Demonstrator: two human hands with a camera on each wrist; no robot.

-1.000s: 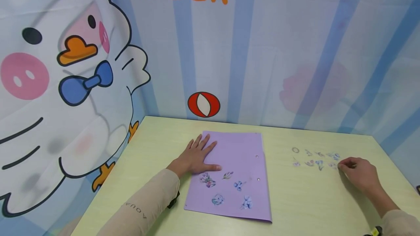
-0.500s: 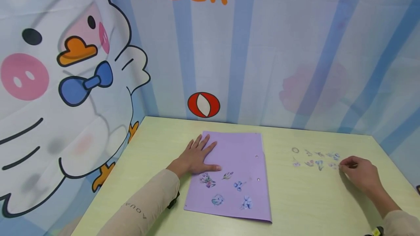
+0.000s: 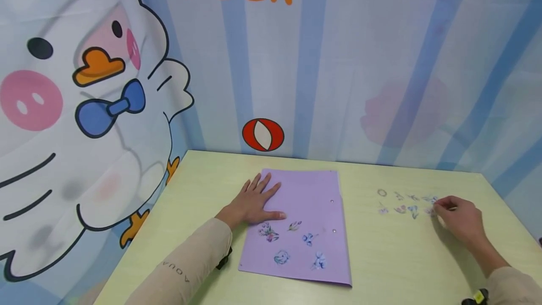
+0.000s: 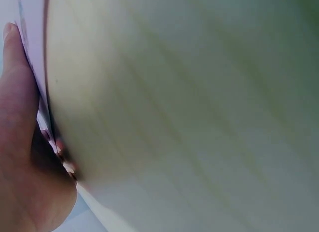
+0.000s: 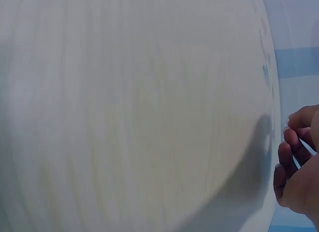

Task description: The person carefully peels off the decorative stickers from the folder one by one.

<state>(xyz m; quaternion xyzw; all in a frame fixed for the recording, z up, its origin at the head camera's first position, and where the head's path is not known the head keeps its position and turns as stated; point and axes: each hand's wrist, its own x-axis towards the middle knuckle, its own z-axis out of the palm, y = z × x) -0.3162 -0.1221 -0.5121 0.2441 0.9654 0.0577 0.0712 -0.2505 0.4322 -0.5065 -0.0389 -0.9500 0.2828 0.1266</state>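
A purple folder (image 3: 305, 192) with several flower stickers on its lower half lies on the table. My left hand (image 3: 254, 204) rests on its left side, fingers spread, the thumb pointing right. To the right, small flower stickers (image 3: 412, 211) lie in two rows on the table. My right hand (image 3: 461, 220) has its thumb and index finger close together at the right edge of a blue flower sticker (image 3: 429, 198). Whether they pinch it is too small to tell. In the right wrist view, the other fingers of the right hand (image 5: 301, 157) are bent.
The pale yellow table (image 3: 381, 262) meets a printed cloth backdrop (image 3: 271, 60) along its far edge. A ring-shaped sticker (image 3: 382, 193) lies at the left end of the far row. Two small metal snaps (image 3: 332, 201) show along the folder's right side.
My right hand has shifted slightly away from me, from beside the near row's right end to the far row's right end. The left hand stays on the folder.
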